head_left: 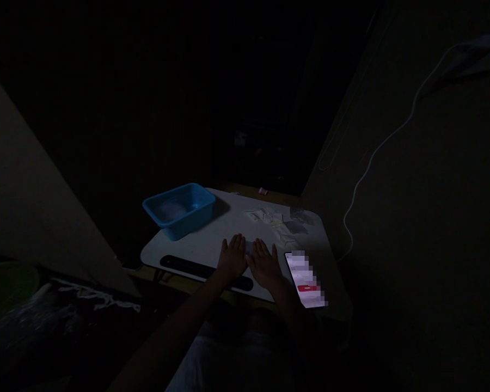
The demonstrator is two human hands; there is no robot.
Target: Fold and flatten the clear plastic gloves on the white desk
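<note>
In dim light, my left hand [232, 257] lies flat, palm down, near the front of a small white table [212, 245]. Beside it my right hand [265, 264] is spread flat too, thumb out to the right. Between and partly under my fingers shows a small pale, thin piece [249, 248], perhaps a plastic packet; most of it is hidden. Several whitish flat packets [269, 216] are scattered beyond my hands. A lit phone [306, 280] lies to the right of my right hand.
At the table's left back stands a blue plastic basin [188, 220] holding something pale. A black slot [188, 267] runs along the front edge. Clear plastic [298, 215] sits at the back right. A white cable [369, 163] hangs along the right wall. A green tub [10, 286] is at the lower left.
</note>
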